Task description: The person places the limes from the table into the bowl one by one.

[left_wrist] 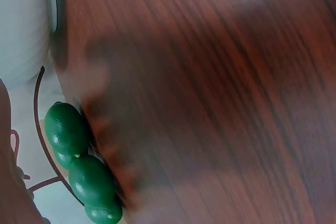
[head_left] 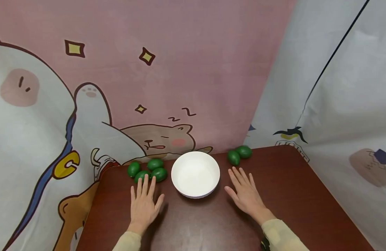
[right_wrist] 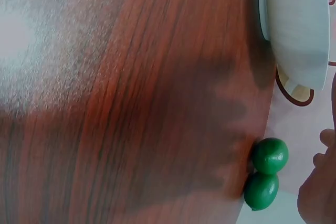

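A white bowl stands on the brown table between the two hands. Left of it lies a cluster of several green limes, and two more limes lie touching each other at the back right. My left hand is palm down with spread, straight fingers, its fingertips overlapping the front lime of the cluster in the head view. My right hand, also flat with fingers extended, is right of the bowl and just in front of the pair. Both hands hold nothing; in the wrist views their shadows fall on the tabletop.
The wood-grain table ends at a back edge close behind the limes and bowl. A pink and white cartoon-printed curtain hangs directly behind it, and a white curtain hangs along the right side.
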{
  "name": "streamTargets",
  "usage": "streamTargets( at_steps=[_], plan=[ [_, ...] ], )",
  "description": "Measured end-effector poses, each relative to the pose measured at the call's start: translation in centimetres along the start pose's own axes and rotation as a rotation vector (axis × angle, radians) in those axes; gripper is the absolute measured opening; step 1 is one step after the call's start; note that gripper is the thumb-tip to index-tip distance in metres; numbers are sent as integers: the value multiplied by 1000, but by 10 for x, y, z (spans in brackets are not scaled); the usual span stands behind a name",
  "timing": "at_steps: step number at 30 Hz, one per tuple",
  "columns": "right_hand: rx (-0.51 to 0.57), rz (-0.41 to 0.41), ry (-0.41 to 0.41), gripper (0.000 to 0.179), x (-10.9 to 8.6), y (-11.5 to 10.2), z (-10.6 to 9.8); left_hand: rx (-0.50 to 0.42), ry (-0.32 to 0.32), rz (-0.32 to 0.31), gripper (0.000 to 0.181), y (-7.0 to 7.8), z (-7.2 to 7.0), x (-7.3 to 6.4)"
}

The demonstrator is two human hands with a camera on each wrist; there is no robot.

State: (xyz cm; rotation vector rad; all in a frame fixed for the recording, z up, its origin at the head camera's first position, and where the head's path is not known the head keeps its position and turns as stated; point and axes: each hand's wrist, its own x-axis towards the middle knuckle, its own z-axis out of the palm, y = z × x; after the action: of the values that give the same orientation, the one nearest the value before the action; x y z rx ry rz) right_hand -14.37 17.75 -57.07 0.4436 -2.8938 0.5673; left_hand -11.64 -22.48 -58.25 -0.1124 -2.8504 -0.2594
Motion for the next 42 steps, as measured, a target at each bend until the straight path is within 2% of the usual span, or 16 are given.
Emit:
streamTargets(
  at_steps=[27, 42],
  plan=[
    [217, 60, -61, 72, 6, -18, 0, -1, 0, 40, 81, -5, -1, 12],
    [267, 51, -35, 73, 9, -27, 3, 3, -12, 61, 78, -2, -1, 18]
  ],
)
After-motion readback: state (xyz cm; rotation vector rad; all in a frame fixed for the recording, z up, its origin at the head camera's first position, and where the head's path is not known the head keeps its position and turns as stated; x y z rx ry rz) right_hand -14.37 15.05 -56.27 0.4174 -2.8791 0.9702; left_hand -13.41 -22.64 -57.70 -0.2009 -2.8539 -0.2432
